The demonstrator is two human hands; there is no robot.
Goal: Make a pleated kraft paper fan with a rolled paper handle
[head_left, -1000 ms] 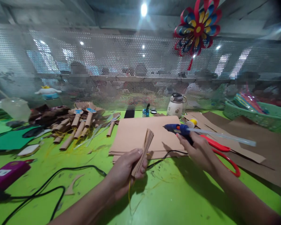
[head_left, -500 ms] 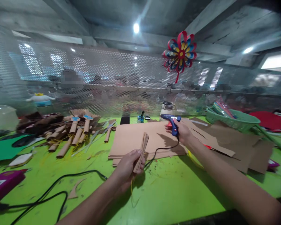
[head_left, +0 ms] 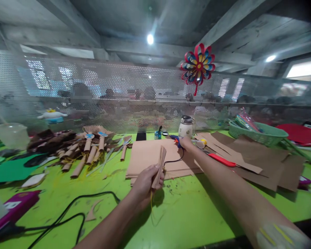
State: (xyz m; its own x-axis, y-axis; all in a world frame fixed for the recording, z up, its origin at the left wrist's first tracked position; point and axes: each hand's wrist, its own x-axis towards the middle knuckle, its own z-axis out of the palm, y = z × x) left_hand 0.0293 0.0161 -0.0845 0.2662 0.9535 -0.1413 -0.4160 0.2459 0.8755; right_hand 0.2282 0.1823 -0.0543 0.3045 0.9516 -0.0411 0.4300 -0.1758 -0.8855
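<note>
In the middle of the head view my left hand (head_left: 146, 180) is closed around a folded brown paper fan (head_left: 160, 160), its pleats pressed together and tilted upward. A thin yellow string hangs below the fan. My right hand (head_left: 187, 143) reaches farther out, its fingers around a blue glue gun (head_left: 175, 139), low over the far part of a stack of brown paper sheets (head_left: 145, 152). The gun's black cord runs back over the stack toward my left hand. Part of the right fingers is hidden behind the hand.
Rolled-handle paper pieces (head_left: 92, 152) lie in a heap on the left. A red-handled cutter (head_left: 222, 160) lies right of my right forearm. Farther back stand a bottle (head_left: 186, 128), a small blue jar (head_left: 158, 134) and a green basket (head_left: 268, 136). Black cable (head_left: 85, 195) crosses the front left.
My right hand has moved the glue gun left and down, toward the back of the paper stack. The red-handled cutter shows more fully. My left hand keeps hold of the fan.
</note>
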